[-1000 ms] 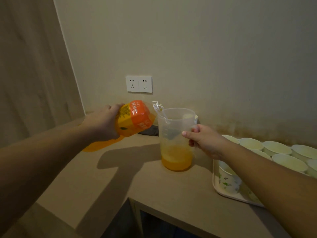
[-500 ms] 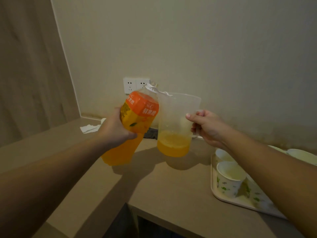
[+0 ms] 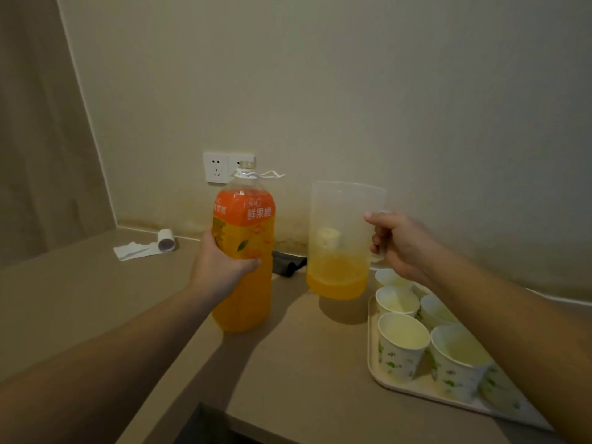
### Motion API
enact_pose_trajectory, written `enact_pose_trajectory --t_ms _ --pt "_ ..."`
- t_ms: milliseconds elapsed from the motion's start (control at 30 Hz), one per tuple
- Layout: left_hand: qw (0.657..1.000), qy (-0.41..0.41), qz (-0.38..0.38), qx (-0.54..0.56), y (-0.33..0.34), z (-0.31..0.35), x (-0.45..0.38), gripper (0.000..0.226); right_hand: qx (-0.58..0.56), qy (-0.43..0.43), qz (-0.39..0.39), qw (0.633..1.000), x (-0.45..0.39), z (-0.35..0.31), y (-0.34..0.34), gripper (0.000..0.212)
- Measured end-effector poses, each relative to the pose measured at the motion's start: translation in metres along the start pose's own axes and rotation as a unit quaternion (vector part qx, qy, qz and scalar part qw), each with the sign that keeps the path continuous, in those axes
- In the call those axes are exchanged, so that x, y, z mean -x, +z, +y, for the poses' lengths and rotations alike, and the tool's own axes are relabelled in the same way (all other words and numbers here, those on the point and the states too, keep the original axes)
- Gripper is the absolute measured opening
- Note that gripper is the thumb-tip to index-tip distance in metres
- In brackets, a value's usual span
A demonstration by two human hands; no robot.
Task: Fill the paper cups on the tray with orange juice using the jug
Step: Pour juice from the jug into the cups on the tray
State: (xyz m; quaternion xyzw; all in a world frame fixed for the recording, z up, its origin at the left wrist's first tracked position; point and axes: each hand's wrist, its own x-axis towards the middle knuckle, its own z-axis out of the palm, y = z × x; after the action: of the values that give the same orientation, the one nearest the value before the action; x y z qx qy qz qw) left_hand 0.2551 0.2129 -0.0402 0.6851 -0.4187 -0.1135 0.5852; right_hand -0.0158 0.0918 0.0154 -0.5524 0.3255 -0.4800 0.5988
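Left hand: your left hand (image 3: 221, 267) is wrapped round the middle of the orange juice bottle (image 3: 242, 251), which stands upright and uncapped on the table (image 3: 304, 363).
Right hand: your right hand (image 3: 400, 245) grips the handle of the clear plastic jug (image 3: 341, 238), held upright just right of the bottle, with orange juice filling its lower part.
Cups: the paper cups (image 3: 402, 344) stand on the cream tray (image 3: 373, 370) below your right hand and under your right forearm; none shows juice.
Table: a matte beige top running into the corner; beyond your left hand lies a tissue roll (image 3: 166, 241) with a loose strip, and between your hands, at the wall, a dark object I can't identify (image 3: 286, 262).
Room: a plain cream wall stained along its base, with a double wall socket (image 3: 217, 166) behind the bottle's neck.
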Motion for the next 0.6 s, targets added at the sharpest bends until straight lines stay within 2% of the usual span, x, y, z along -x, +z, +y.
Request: enact_pose_trajectory --t_ms 133,333,467,533,600 --pt "1.0 -0.014 0.017 0.021 0.02 -0.006 -0.005 0.102 -0.047 0.018 0.012 0.999 0.002 -0.01 -0.006 0.04" --pt "1.0 -0.019 -0.002 0.018 0.044 0.0 -0.012 0.117 -0.07 0.042 0.027 0.996 0.004 -0.019 -0.017 0.048" --pt "0.999 -0.023 -0.031 0.0 0.041 0.005 -0.009 0.15 -0.063 0.035 0.031 0.997 0.005 -0.028 -0.02 0.045" --pt "0.999 0.014 0.019 -0.048 0.036 0.015 0.003 0.138 -0.061 0.026 0.031 0.997 0.005 -0.036 -0.022 0.044" --pt "0.986 0.115 0.087 -0.087 0.031 0.024 0.019 0.108 -0.054 0.013 0.031 0.998 0.004 -0.047 -0.025 0.044"
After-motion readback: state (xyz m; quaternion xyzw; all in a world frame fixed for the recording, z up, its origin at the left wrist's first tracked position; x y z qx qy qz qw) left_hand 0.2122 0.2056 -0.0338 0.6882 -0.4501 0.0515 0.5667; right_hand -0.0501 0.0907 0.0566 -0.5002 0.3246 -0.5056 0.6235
